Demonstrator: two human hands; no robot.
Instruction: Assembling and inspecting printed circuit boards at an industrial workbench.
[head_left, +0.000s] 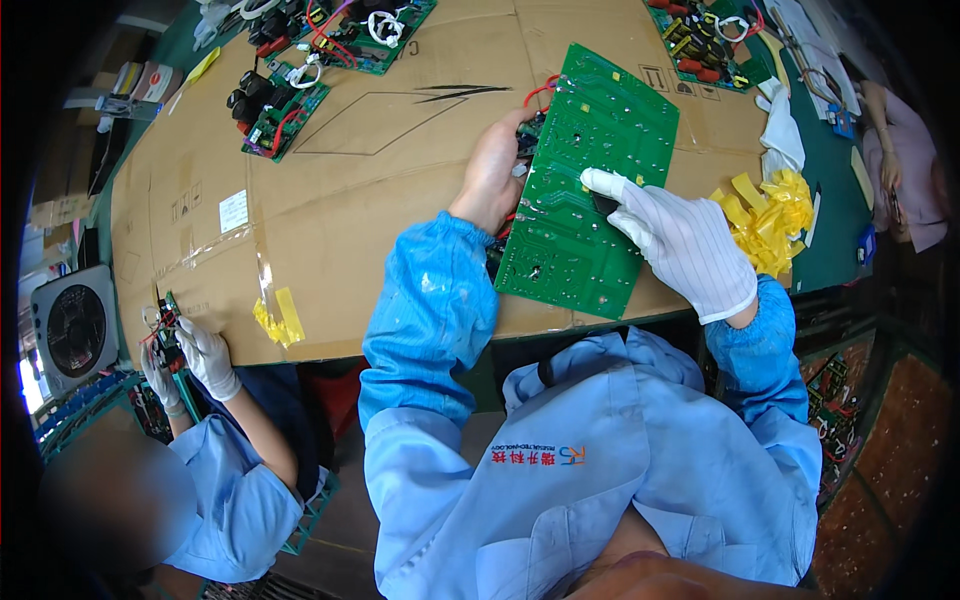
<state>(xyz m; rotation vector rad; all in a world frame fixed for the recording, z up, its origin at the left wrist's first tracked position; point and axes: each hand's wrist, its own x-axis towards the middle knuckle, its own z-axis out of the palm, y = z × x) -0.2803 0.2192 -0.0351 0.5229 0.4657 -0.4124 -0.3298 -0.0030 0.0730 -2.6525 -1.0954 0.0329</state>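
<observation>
A large green circuit board [590,240] is held tilted above the cardboard, its soldered underside facing me. My left hand [491,172], bare, grips its left edge; the fingers pass behind the board among components and red wires that show only in part. My right hand [680,235] wears a white striped glove and rests against the middle of the soldered side. Its thumb and fingers are closed around a small dark object [605,204], mostly hidden by the glove.
Flattened cardboard [360,220] covers the table. Other populated boards [283,112] lie toward the back. Crumpled yellow tape [775,220] and a white glove [782,130] lie at the right. At the left, a co-worker's gloved hands [208,360] handle a small board near a fan [75,325].
</observation>
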